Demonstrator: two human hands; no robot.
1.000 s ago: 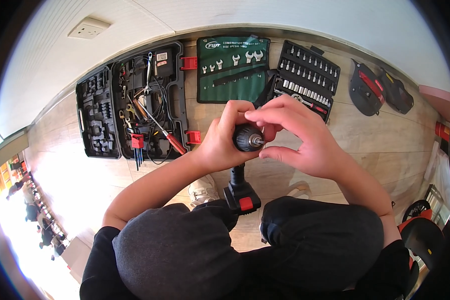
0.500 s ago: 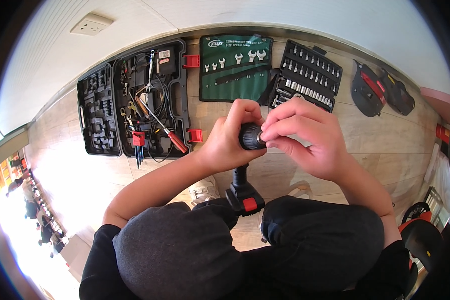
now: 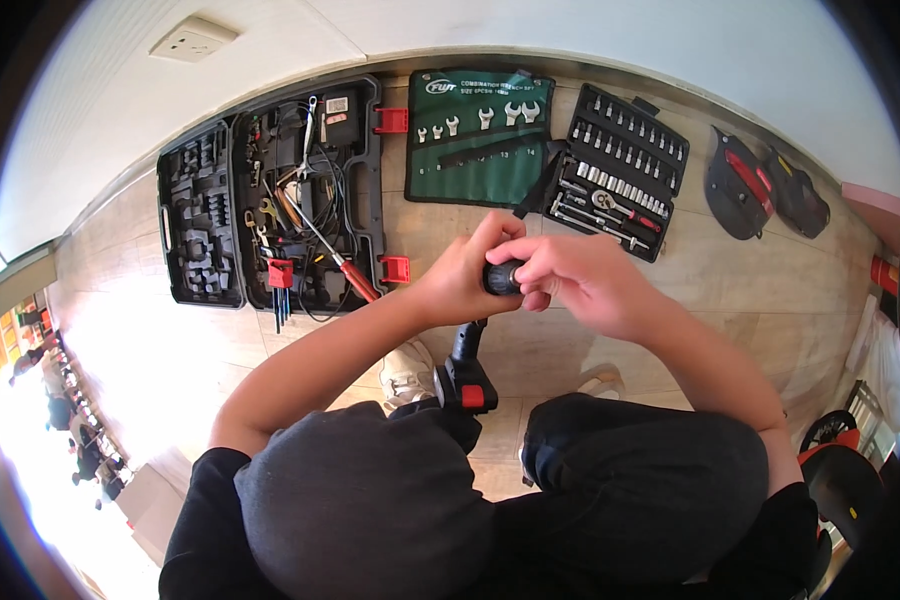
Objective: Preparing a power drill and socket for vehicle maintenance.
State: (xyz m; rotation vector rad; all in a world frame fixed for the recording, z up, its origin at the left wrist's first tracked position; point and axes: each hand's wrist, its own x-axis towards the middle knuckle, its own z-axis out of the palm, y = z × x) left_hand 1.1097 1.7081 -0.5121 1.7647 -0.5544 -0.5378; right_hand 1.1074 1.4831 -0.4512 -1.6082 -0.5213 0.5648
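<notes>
A black cordless drill (image 3: 463, 384) with a red patch on its battery base is held upright between my knees. My left hand (image 3: 458, 278) wraps around its upper body, just behind the ribbed chuck (image 3: 497, 279). Bent fingers of my right hand (image 3: 592, 284) close in a pinch at the chuck's front end. Whatever they may hold there is hidden behind the fingertips. The drill's trigger area is partly covered by my left hand.
Beyond my hands lie an open black tool case (image 3: 375, 190) with a red-handled screwdriver (image 3: 355, 279), a green wrench pouch (image 3: 470, 180) and an open socket set (image 3: 632, 168). Dark pads with red trim (image 3: 738, 185) rest at right. A wall socket (image 3: 194, 40) is at upper left.
My right hand has moved slightly left and down, its fingers now curled over the chuck's front. More of the socket set shows. The drill's base has swung a little left and away.
</notes>
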